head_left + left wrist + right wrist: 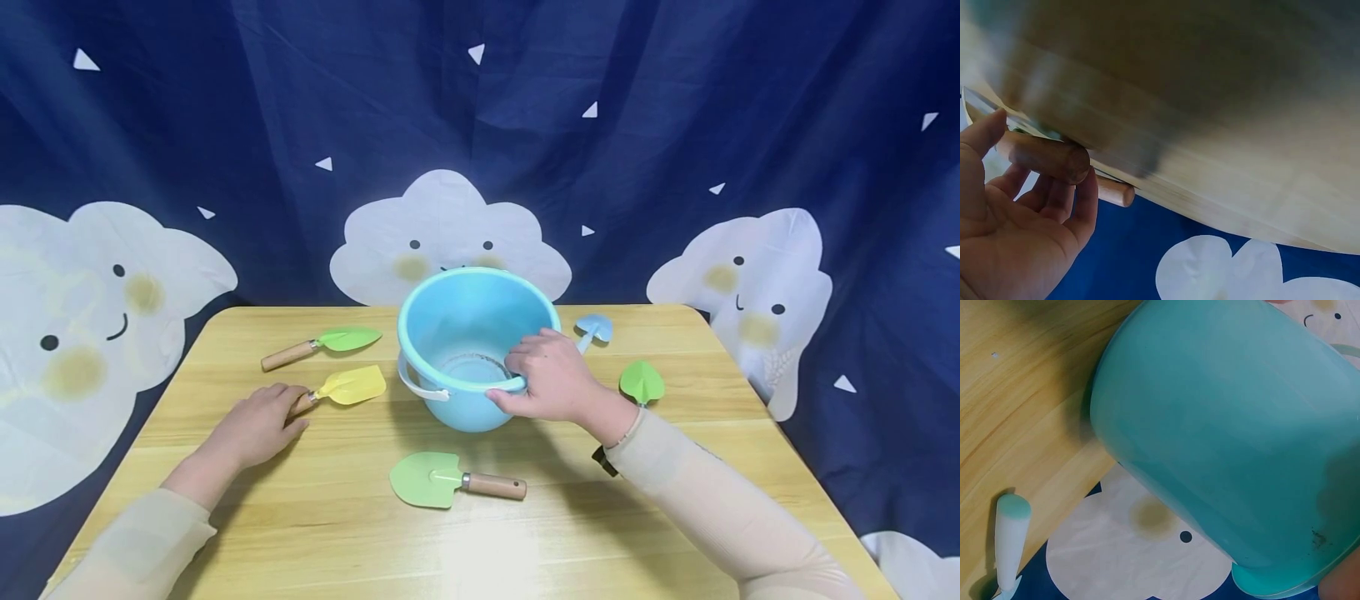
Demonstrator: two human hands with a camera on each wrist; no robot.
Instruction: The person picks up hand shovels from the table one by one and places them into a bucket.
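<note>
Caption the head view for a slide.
Right hand grips a round light blue bucket by its rim; left hand holds a yellow shovel by its wooden handle.

Reaches forward with left arm (138,542) and right arm (705,492), both pale-sleeved and angled inward. Grips with the left hand (253,425), back uppermost, between thumb (986,133) and bent fingers (1087,209); clasps with the right hand (553,379), also curled, held higher.

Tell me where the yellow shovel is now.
In the head view, the yellow shovel is left of the blue bucket, on the near side of the narrow green trowel, with the left hand gripping its wooden handle.
</note>
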